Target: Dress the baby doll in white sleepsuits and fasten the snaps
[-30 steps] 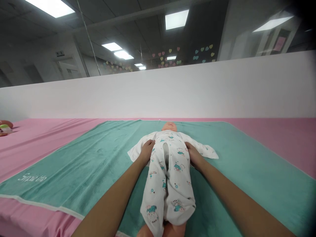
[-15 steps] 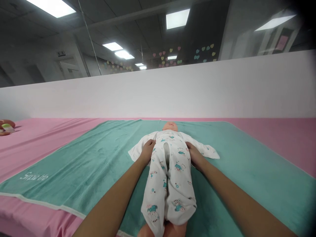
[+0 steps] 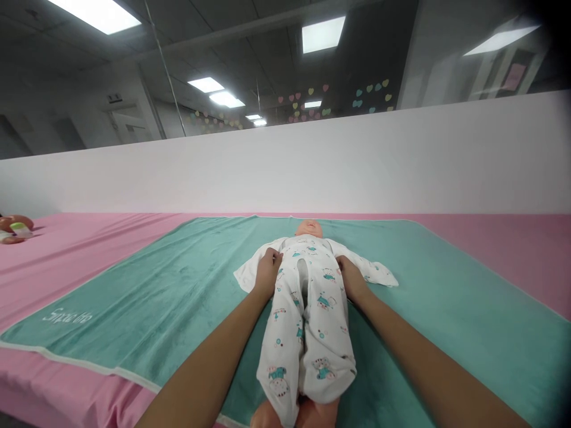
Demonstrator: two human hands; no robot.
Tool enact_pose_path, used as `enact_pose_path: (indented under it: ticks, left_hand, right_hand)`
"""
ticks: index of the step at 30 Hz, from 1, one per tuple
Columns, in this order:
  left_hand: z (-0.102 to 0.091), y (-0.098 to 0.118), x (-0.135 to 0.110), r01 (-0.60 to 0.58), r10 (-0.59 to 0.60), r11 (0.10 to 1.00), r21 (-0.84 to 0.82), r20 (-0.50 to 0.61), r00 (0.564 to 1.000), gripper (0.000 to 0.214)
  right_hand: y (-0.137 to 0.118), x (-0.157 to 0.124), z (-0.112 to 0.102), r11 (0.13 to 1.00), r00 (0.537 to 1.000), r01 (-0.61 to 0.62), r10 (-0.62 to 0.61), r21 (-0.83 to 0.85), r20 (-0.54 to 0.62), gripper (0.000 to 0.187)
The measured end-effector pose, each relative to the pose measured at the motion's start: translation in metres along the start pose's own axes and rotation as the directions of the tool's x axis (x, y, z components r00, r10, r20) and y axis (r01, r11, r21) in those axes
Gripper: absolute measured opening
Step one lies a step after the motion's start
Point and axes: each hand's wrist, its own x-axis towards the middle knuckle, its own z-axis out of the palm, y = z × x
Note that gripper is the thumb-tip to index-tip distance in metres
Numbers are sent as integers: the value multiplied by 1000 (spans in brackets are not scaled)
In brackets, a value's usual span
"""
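Observation:
A baby doll (image 3: pixel 310 227) lies on its back, head away from me and feet toward me. It wears a white printed top (image 3: pixel 370 271) with sleeves spread to both sides and white printed open-crotch pants (image 3: pixel 328 333). My left hand (image 3: pixel 268 272) is closed at the left side of the pants' waist, fingers curled against the cloth. On the opposite side, my right hand (image 3: pixel 351 278) grips the waist too, its fingertips partly hidden by the fabric. Bare feet show below the pant legs.
Under the doll is a green blanket (image 3: pixel 178 297) with white edging and lettering, laid over a pink sheet (image 3: pixel 57 261). A white wall panel (image 3: pixel 267 172) stands behind, with dark glass above it. Brown and green items (image 3: pixel 18 229) lie at the far left.
My left hand has risen slightly at the waist, its knuckles turned up more. The right hand and the doll keep nearly the same place; the view has shifted a little.

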Motion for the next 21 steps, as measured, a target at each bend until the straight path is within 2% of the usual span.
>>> enact_pose_path:
  ticks: [3, 5, 8, 11, 14, 17, 21]
  left_hand:
    - [-1, 2, -1, 80, -80, 997, 4, 13, 997, 20]
    - [-2, 3, -1, 128, -127, 992, -5, 73, 989, 18]
    - [-4, 5, -2, 147, -142, 989, -22, 165, 976, 8]
    - [-8, 9, -5, 158, -135, 985, -69, 261, 956, 10]
    - [-11, 13, -7, 226, -141, 957, -183, 386, 912, 18]
    - [-11, 15, -8, 303, -114, 902, -308, 508, 854, 20]
    - [-11, 14, -8, 365, -82, 846, -388, 582, 809, 23]
  right_hand:
    - [0, 1, 0, 1000, 1000, 13, -13, 11, 7, 9]
    - [1, 1, -1, 1000, 1000, 8, -8, 19, 4, 10]
    - [0, 3, -2, 999, 1000, -2, 2, 34, 8, 12]
    - [-2, 3, -4, 995, 995, 23, -32, 97, 98, 20]
    - [-4, 1, -6, 979, 986, 16, -49, 205, 157, 27]
    - [-3, -1, -8, 956, 990, -24, -19, 292, 143, 31]
    - [-2, -3, -8, 926, 991, -51, 0, 373, 137, 36]
